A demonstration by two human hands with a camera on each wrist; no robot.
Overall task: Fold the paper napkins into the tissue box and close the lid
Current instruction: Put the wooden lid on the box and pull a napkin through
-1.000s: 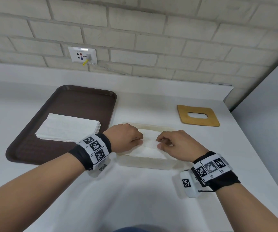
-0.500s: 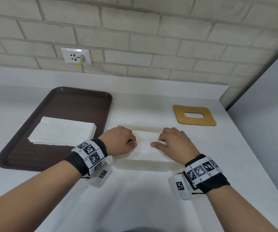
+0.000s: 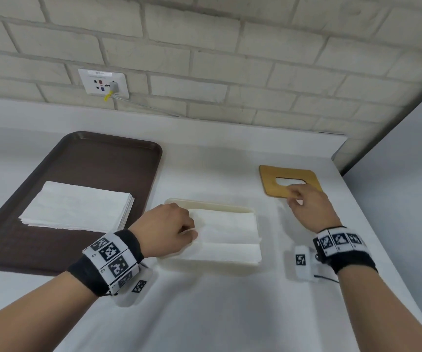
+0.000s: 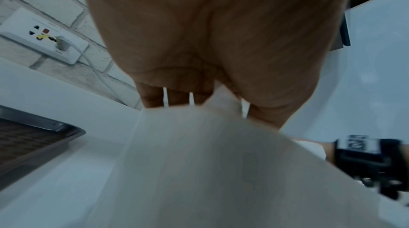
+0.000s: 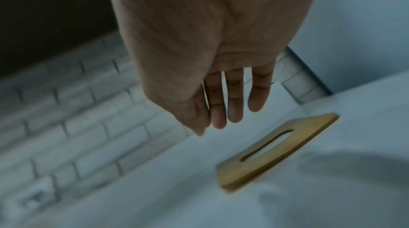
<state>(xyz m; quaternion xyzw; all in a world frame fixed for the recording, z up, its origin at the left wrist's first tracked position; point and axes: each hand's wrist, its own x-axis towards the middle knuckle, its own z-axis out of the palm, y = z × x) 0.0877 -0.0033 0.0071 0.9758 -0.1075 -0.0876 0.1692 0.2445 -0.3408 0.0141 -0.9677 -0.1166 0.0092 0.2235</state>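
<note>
Left hand (image 3: 169,229) curled, pinning folded napkin (image 3: 230,235) in tissue box (image 3: 204,203) so it stays flat; right hand (image 3: 309,207), fingers loose, empty, reaches wooden lid (image 3: 273,182) far right.

We saw a dark brown tray (image 3: 98,158) at nine o'clock, its floor finely textured, bearing a plain white stack of napkins (image 3: 77,207). At the centre the tissue box (image 3: 204,203) was cream, and the folded napkin (image 3: 230,235) in it white. At two o'clock lay a honey-tan wooden lid (image 3: 270,181). The counter (image 3: 204,313) was plain white. At twelve o'clock the wall (image 3: 230,47) was off-white brick with grey joints, and its white socket plate (image 3: 103,82) showed red, blue and yellow spots. Both wrists wore black bands (image 3: 352,260) with white panels printed in black square codes.
</note>
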